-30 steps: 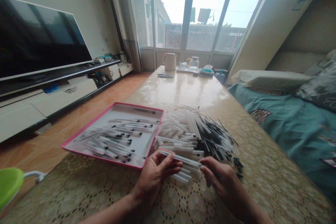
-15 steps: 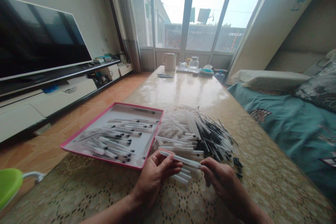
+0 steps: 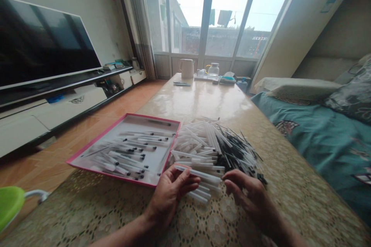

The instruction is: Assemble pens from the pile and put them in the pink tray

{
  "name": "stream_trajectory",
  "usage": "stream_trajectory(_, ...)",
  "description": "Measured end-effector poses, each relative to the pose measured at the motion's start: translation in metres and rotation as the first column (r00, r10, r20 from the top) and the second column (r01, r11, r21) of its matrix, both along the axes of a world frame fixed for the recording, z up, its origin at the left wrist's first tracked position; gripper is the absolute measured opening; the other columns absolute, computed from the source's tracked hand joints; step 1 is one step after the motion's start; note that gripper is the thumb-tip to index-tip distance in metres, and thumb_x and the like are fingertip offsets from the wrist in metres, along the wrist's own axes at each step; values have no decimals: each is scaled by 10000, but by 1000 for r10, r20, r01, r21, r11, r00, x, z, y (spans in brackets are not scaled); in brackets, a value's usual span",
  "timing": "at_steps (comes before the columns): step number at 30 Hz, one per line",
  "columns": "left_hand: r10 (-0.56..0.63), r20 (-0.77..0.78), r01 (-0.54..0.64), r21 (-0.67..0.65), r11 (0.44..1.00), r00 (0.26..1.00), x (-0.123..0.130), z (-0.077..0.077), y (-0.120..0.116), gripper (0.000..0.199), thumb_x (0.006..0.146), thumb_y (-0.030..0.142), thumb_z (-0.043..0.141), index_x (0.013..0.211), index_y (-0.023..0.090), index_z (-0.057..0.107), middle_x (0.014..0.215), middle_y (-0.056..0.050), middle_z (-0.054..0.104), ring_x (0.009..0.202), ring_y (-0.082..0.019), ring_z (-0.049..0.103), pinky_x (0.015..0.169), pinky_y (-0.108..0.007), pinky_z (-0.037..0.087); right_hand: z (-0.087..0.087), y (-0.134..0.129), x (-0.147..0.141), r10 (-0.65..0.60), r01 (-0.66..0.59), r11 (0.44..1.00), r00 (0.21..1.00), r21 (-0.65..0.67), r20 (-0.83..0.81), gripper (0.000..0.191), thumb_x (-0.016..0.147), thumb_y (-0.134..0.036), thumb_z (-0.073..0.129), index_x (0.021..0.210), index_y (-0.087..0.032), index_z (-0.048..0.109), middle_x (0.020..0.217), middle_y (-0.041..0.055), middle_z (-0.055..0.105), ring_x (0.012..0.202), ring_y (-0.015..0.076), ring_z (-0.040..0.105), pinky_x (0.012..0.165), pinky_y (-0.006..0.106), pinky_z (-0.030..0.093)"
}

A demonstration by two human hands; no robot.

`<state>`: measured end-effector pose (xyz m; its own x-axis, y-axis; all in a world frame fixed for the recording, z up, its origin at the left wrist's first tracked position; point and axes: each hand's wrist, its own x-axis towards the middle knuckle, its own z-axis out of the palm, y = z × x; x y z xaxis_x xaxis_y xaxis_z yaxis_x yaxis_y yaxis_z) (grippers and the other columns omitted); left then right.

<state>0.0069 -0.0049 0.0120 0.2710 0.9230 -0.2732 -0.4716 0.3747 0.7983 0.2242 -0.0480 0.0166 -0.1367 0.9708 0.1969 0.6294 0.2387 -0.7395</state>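
My left hand (image 3: 179, 183) is closed round a white translucent pen barrel (image 3: 204, 174), thumb on top, its far end pointing right. Just past that end is my right hand (image 3: 243, 187), thumb and forefinger apart, with nothing visible between them. More white pen barrels (image 3: 199, 195) lie on the table below the held one. Behind both hands spreads a heap of white barrels (image 3: 197, 139). Thin black-and-white refills (image 3: 236, 148) are piled to its right. Small black plugs (image 3: 262, 178) are partly hidden behind my right hand.
A pink-rimmed tray (image 3: 97, 141) holding several black-ended pens stands left of the heap. The patterned table (image 3: 214, 224) carries a kettle (image 3: 187, 68) and a glass jug (image 3: 213, 69) at its far end. A green stool (image 3: 11, 204) is at lower left, a sofa (image 3: 313, 135) at right.
My right hand has come away from the barrel's end and shifted slightly right, its fingers parting. My left hand keeps the barrel in nearly the same place.
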Motion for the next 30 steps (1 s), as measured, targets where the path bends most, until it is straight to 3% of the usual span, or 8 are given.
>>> stream_trajectory(7,-12,17,12,13,1000,1000,0,0,-2,220,718,275,747,776,129,594,691,-52,703,674,-157,684,650,-241,552,4,-3,-7,29,-29,1000,1000,-1,9,251,923,-352,413,773,-195,539,642,-17,542,558,119,506,534,215,404)
stream_trajectory(12,72,39,-71,-10,997,997,-3,2,-2,257,692,266,760,824,145,576,706,-47,703,599,-142,667,570,-220,533,-2,1,23,-264,286,957,931,52,-254,209,858,-378,490,756,-198,524,563,-52,416,481,110,406,443,214,342)
stream_trajectory(15,93,42,-92,-25,995,995,-3,3,0,270,683,247,766,843,148,572,699,-40,697,595,-137,665,564,-213,531,-7,6,45,-443,528,847,758,54,-479,200,801,-376,551,726,-195,514,495,-76,366,414,92,341,395,209,292)
stream_trajectory(17,99,26,-98,-27,995,995,-2,3,1,278,676,242,772,846,146,573,703,-42,700,604,-139,668,576,-216,535,-10,10,57,-562,695,714,642,85,-522,203,769,-380,584,740,-187,529,493,-73,392,417,95,363,405,211,307)
stream_trajectory(19,97,8,-97,-22,995,995,-2,4,1,290,668,231,779,856,138,579,724,-53,707,639,-148,677,611,-225,543,-13,14,64,-685,806,575,569,142,-455,236,761,-403,588,788,-170,563,536,-45,468,451,116,435,443,228,358)
stream_trajectory(21,72,8,-72,-7,997,997,-1,5,1,337,672,211,777,939,129,588,811,-81,719,748,-179,691,691,-254,550,-14,16,66,-781,840,502,542,205,-309,283,774,-427,565,823,-149,593,598,1,553,498,151,512,499,259,407)
stream_trajectory(25,29,50,-30,20,999,998,0,8,-2,716,680,192,770,1305,185,422,1080,-125,677,995,-254,645,836,-339,524,-15,20,61,-814,800,524,571,292,-104,348,805,-462,527,833,-130,628,652,69,646,558,200,598,542,279,435)
stream_trajectory(30,27,18,-28,77,997,999,0,9,-2,936,707,218,746,1433,267,156,1134,-126,648,978,-256,650,814,-358,520,-19,24,54,-733,704,653,680,281,-2,447,817,-528,504,926,-129,673,671,83,686,587,217,639,534,269,447)
